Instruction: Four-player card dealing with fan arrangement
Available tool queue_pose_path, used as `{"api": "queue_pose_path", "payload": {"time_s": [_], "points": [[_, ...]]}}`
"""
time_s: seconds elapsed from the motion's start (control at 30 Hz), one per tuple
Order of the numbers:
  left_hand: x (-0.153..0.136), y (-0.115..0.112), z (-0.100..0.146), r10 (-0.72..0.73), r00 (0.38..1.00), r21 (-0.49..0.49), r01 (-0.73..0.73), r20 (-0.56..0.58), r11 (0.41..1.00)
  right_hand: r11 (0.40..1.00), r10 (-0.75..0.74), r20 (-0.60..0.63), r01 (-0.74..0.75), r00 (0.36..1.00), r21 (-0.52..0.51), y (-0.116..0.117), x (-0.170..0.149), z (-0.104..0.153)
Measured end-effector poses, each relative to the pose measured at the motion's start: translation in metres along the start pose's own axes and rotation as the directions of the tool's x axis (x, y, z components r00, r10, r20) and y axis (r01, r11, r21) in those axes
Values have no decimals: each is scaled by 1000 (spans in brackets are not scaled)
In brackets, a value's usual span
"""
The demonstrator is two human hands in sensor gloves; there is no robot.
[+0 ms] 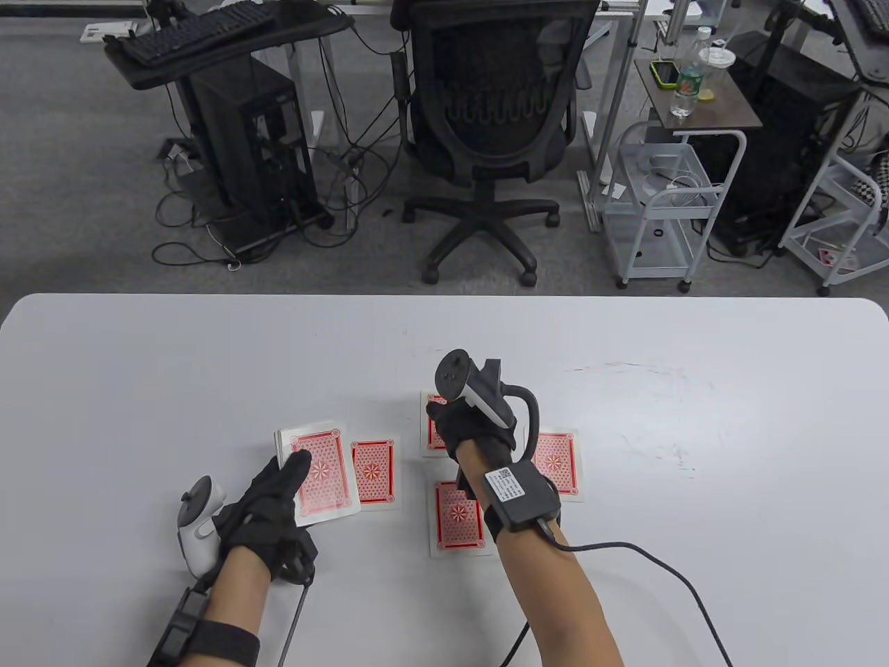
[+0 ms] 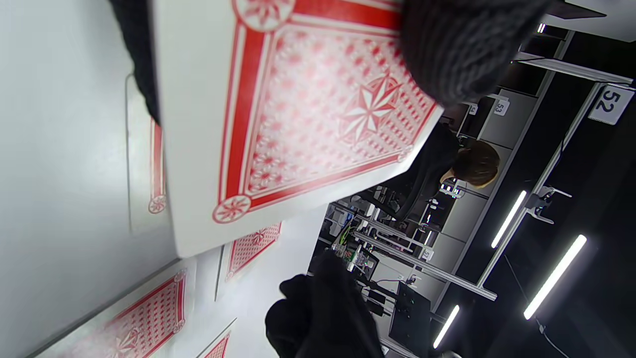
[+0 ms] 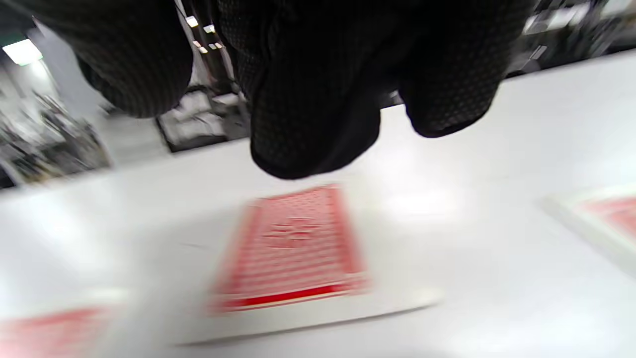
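My left hand (image 1: 281, 486) grips a deck of red-backed cards (image 1: 316, 472) just above the table, thumb on top; the deck fills the left wrist view (image 2: 308, 114). Four single red-backed cards lie face down in a cross: a left card (image 1: 375, 472), a far card (image 1: 434, 431), a right card (image 1: 555, 462) and a near card (image 1: 458, 521). My right hand (image 1: 455, 424) hovers over the far card and hides most of it. In the right wrist view its fingertips (image 3: 308, 139) hang just above that card (image 3: 293, 248), holding nothing.
The white table (image 1: 694, 361) reaches to all sides of the cards. A cable (image 1: 660, 563) runs from my right wrist across the table's near right. An office chair (image 1: 493, 104) and carts stand beyond the far edge.
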State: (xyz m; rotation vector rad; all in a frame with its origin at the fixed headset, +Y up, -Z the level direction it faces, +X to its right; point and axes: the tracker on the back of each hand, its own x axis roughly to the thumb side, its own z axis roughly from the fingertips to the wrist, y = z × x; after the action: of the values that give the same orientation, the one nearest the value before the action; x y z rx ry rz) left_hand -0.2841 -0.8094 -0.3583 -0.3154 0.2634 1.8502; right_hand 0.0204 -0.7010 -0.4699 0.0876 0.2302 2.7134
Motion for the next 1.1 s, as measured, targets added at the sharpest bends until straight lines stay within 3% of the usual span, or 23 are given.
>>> {"api": "queue_pose_path", "payload": {"time_s": [0.13, 0.23, 0.37, 0.67, 0.9, 1.1], "points": [[-3, -10, 2, 5, 1000, -16, -5, 11, 1000, 951, -292, 217, 259, 931, 166, 18, 23, 34], [-5, -19, 4, 13, 1000, -47, -12, 14, 999, 936, -312, 249, 252, 917, 246, 37, 32, 52], [-7, -30, 8, 10, 1000, -36, -9, 23, 999, 916, -398, 196, 374, 896, 148, 45, 29, 64], [-7, -42, 6, 31, 999, -130, -27, 32, 991, 805, -589, 162, 556, 792, 206, 29, -7, 60], [-6, -34, 6, 11, 999, -110, -8, 30, 994, 851, -525, 82, 517, 847, 94, -16, -71, 58], [-5, -32, 6, 10, 1000, -101, -8, 20, 995, 955, -294, -106, 296, 950, -4, -44, -131, 56]]}}
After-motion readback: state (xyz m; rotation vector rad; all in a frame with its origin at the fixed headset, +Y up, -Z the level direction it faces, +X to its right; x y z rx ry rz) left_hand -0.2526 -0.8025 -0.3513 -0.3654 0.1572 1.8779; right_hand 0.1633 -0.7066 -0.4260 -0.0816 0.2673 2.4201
